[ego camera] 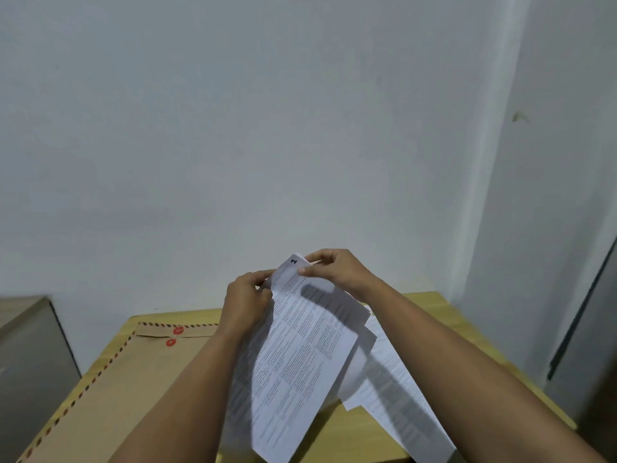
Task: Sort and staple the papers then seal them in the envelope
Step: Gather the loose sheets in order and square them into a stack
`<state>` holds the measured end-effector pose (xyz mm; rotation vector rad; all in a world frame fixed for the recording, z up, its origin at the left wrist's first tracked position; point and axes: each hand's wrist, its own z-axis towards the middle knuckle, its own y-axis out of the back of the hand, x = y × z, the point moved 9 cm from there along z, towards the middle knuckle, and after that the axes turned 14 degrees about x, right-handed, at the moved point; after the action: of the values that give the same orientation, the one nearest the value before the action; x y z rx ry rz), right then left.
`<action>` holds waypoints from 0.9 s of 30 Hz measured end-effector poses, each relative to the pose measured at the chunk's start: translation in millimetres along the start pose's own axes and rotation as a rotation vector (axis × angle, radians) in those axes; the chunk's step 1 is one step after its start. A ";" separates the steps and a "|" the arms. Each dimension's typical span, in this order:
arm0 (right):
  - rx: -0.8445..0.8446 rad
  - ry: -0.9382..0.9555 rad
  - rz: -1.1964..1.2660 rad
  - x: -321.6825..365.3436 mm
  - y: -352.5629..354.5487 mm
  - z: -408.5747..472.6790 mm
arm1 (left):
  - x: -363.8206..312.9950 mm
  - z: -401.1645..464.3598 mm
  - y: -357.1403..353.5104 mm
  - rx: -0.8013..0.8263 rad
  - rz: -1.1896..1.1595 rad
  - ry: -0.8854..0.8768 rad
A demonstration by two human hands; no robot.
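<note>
I hold a bundle of printed white papers point(300, 355) lifted above the table, tilted, with their far corners up. The top sheet bears a handwritten "2" near its upper corner. My left hand point(247, 302) pinches the papers' left upper edge. My right hand point(337, 269) pinches the top corner, thumb and fingers on either side of the sheets. More printed sheets point(397, 396) lie flat on the table under my right forearm. A brown envelope point(110, 389) with red string-tie discs and a striped border lies flat on the left. No stapler is in view.
The small yellow wooden table point(434, 305) stands against a pale wall. A grey cabinet point(30, 355) sits to the left of the table, and a dark door edge point(581, 322) shows at the right.
</note>
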<state>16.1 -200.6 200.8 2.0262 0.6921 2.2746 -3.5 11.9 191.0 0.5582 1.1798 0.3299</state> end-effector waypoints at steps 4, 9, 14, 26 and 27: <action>0.043 -0.095 -0.146 -33.6 3.5 1.4 | 14.4 -1.4 -12.0 0.016 -0.020 0.031; 0.004 -0.130 -0.212 -68.8 2.6 -1.9 | 42.1 -3.0 -35.5 0.061 -0.040 0.076; 0.002 -0.171 -0.250 -100.6 0.5 5.1 | 67.3 -0.9 -53.8 0.112 -0.006 0.123; -0.014 -0.264 -0.279 -148.1 6.8 4.5 | 112.8 5.4 -92.0 0.086 -0.001 0.211; -0.011 -0.310 -0.309 -150.8 14.1 -0.4 | 113.6 5.0 -94.6 0.086 -0.003 0.213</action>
<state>43.5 -258.8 63.6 2.0347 0.8872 1.7469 37.5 -7.6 50.2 0.6067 1.4052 0.3436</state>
